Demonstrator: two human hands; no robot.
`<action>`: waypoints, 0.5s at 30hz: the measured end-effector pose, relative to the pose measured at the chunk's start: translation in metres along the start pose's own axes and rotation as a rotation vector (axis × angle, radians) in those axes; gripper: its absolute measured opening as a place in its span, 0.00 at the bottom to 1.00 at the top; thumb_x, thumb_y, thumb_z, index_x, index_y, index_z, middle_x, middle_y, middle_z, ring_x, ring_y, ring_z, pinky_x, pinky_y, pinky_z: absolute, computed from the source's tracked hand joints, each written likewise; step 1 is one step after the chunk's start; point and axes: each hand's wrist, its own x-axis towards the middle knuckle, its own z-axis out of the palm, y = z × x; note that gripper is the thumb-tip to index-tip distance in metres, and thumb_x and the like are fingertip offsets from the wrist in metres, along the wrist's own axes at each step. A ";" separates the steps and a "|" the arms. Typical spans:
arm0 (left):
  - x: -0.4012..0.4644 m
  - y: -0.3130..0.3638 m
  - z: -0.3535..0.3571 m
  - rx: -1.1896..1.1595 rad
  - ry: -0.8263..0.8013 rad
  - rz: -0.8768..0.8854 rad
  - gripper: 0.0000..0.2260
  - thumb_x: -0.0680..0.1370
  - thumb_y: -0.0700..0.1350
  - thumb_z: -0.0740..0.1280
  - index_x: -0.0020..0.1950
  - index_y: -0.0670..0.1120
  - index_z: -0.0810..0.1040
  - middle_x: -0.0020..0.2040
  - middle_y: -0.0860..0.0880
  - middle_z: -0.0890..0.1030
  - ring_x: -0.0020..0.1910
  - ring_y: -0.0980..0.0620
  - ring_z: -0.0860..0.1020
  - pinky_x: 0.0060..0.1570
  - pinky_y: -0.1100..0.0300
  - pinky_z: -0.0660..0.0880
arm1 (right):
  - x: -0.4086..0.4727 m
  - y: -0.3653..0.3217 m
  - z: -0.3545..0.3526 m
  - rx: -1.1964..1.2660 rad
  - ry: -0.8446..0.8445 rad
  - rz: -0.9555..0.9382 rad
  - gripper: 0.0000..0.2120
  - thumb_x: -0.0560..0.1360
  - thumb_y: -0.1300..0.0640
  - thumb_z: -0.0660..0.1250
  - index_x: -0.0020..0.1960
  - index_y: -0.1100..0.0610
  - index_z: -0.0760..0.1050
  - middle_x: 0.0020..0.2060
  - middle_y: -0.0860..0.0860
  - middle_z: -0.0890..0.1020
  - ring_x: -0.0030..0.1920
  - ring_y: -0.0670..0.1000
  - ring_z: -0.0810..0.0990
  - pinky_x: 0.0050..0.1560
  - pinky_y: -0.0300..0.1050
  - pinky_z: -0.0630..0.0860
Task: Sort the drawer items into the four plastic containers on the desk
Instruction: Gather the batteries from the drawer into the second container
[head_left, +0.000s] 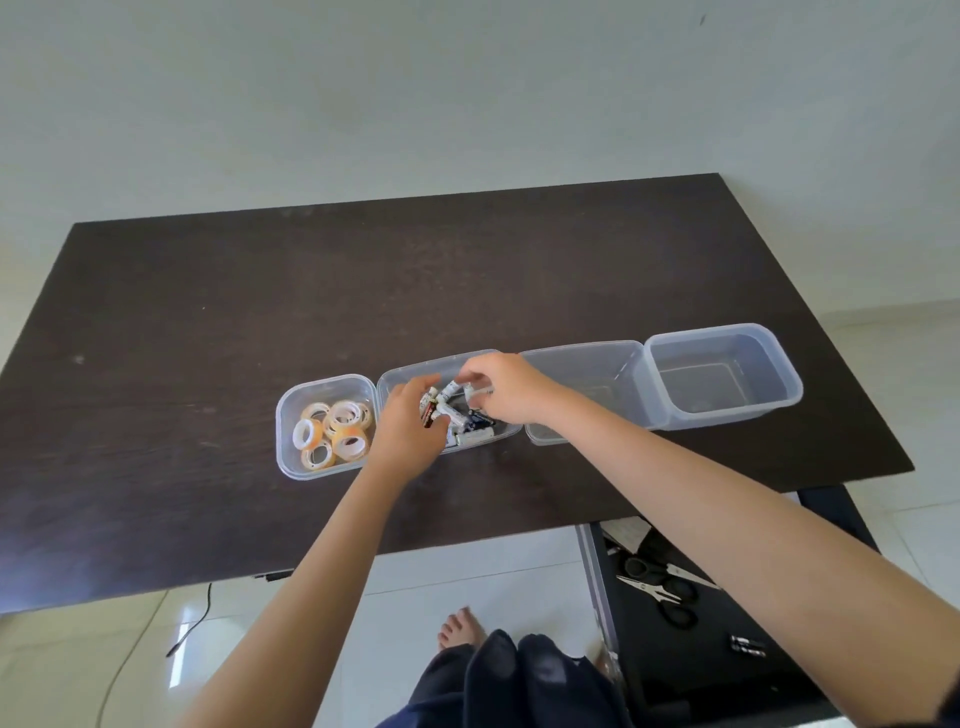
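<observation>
Four clear plastic containers stand in a row on the dark desk (208, 312). The leftmost container (287, 457) holds several tape rolls (337, 428). The second container (400, 375) holds several batteries (470, 423). Both hands are over it: my left hand (405, 426) grips a dark red battery (428, 413), and my right hand (506, 389) pinches white batteries (457, 389) at its fingertips. The third container (587, 374) and the fourth container (722, 374) hold nothing that I can see. The open drawer (685, 670) sits at the lower right, below the desk's front edge.
In the drawer lie two pairs of scissors (660, 587), two small black batteries (748, 647) and a paper item at its back. A cable (192, 623) hangs below the desk's left front. My bare feet and dark trousers show on the tiled floor.
</observation>
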 end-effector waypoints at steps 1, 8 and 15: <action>-0.006 0.004 0.004 -0.005 0.040 0.018 0.20 0.75 0.39 0.66 0.67 0.46 0.71 0.64 0.46 0.75 0.65 0.49 0.71 0.62 0.57 0.68 | -0.009 0.002 -0.005 0.043 0.034 -0.020 0.14 0.75 0.63 0.66 0.60 0.57 0.76 0.58 0.52 0.79 0.59 0.50 0.77 0.60 0.45 0.74; -0.077 0.051 0.068 -0.196 0.173 0.258 0.07 0.75 0.37 0.67 0.51 0.43 0.79 0.48 0.52 0.80 0.47 0.56 0.78 0.46 0.70 0.72 | -0.138 0.046 -0.044 0.137 -0.001 -0.048 0.06 0.75 0.60 0.68 0.51 0.54 0.79 0.45 0.46 0.83 0.44 0.42 0.80 0.46 0.30 0.75; -0.147 0.106 0.206 -0.291 -0.180 0.210 0.06 0.75 0.39 0.67 0.51 0.46 0.80 0.43 0.53 0.80 0.41 0.60 0.78 0.44 0.71 0.74 | -0.255 0.195 -0.038 -0.072 -0.361 0.193 0.06 0.73 0.56 0.69 0.50 0.52 0.80 0.40 0.40 0.78 0.41 0.41 0.77 0.44 0.35 0.74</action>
